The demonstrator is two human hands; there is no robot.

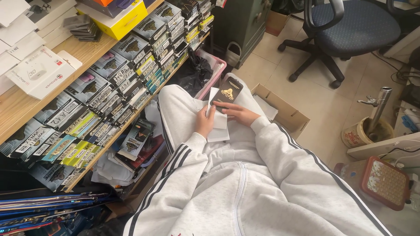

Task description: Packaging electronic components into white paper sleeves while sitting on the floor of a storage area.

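Left hand [204,122] grips a stack of white cards [217,124] on the lap. Right hand [238,113] pinches a flat black packet [227,91], glossy, gold emblem, just above the cards. Beside the packet: open cardboard box [286,114] holding white paper; pink bin [214,72] lined with black plastic.

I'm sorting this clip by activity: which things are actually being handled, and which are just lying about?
In hand:
left hand
right hand
dark flat packet
white sheets

Lying about:
shelf packets
cardboard box
pink bin
office chair
yellow box
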